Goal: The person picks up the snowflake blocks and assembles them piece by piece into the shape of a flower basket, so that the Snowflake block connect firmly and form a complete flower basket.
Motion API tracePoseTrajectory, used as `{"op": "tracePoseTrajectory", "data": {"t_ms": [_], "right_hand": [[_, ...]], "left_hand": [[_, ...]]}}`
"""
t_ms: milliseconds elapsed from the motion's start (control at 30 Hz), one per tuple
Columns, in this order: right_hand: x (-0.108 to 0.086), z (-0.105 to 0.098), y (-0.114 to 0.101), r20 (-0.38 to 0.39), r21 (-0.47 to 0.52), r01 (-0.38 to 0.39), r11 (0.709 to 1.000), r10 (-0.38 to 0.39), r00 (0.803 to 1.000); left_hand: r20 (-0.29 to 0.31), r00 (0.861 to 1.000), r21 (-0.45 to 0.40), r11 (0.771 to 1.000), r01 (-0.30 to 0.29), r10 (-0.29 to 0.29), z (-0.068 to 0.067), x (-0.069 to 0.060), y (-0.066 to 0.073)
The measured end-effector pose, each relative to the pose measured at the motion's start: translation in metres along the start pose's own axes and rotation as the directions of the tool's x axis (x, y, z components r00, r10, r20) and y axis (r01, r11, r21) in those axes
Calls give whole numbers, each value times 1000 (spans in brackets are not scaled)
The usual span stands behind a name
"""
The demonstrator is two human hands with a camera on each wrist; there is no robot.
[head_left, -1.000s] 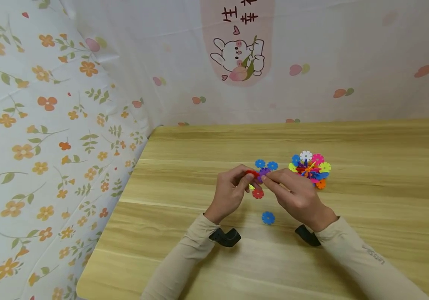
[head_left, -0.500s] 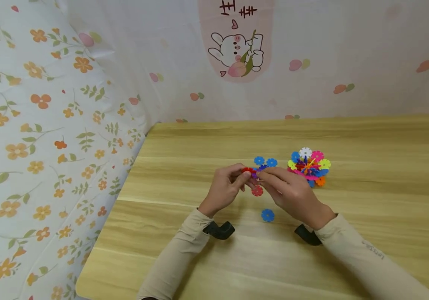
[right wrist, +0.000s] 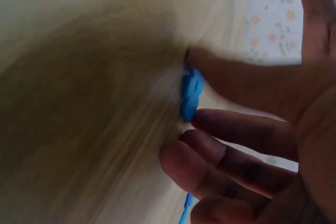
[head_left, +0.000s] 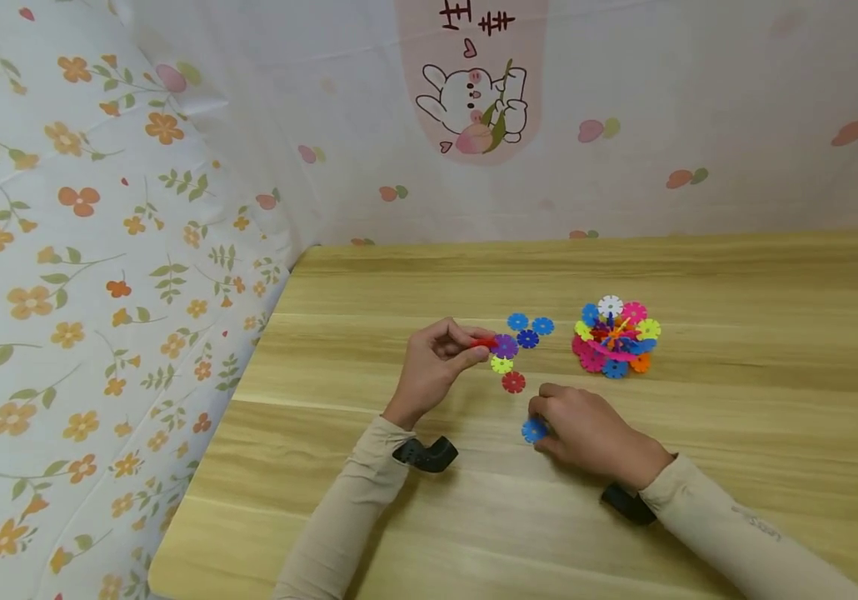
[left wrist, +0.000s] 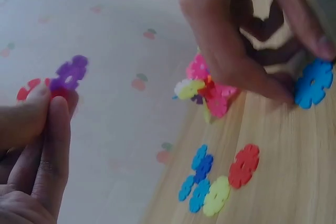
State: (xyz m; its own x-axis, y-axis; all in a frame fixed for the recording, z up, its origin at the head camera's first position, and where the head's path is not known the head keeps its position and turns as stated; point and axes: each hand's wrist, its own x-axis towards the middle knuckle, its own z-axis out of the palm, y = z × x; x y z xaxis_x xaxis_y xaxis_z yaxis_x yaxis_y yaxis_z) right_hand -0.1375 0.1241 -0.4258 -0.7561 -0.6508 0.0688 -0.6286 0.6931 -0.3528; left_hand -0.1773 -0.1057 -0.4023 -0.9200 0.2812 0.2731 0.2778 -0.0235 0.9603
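My left hand [head_left: 432, 367] pinches a red notched plastic disc [head_left: 483, 342] between thumb and fingers. A purple disc [head_left: 505, 347] is joined to that red one and sticks out past the fingertips; the left wrist view shows the purple disc [left wrist: 71, 74] held up off the table. Lower down, my right hand [head_left: 594, 433] has thumb and index finger at opposite edges of a light blue disc [head_left: 533, 431], pinching it at the tabletop. The right wrist view shows this blue disc [right wrist: 191, 93] between the two fingertips, seen nearly edge-on.
Loose discs lie beyond the hands: a yellow one [head_left: 501, 364], a red one [head_left: 514, 382], a dark blue one [head_left: 527, 339] and light blue ones [head_left: 543, 326]. To the right stands a colourful cluster of joined discs [head_left: 615, 340]. The wooden table [head_left: 369, 292] meets patterned cloth behind and left.
My right hand has left the purple disc and come down towards me to the light blue disc. The left hand has shifted slightly left, keeping the joined red and purple discs.
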Motion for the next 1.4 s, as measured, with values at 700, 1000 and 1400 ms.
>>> {"op": "tracePoseTrajectory", "data": {"t_ms": [700,1000,1400], "right_hand": [[8,-25,19,-210,564,-20,826,167,963],[13,-33,15,-261,537,22,843,141,955],[14,-38,11,-265,532,47,845,113,957]], "left_hand": [[22,994,111,988,-110,108,10,-10,-6],[95,985,75,986,-149,142,13,-10,-1],[107,986,25,991,-132,128,18,-12,-2]]}}
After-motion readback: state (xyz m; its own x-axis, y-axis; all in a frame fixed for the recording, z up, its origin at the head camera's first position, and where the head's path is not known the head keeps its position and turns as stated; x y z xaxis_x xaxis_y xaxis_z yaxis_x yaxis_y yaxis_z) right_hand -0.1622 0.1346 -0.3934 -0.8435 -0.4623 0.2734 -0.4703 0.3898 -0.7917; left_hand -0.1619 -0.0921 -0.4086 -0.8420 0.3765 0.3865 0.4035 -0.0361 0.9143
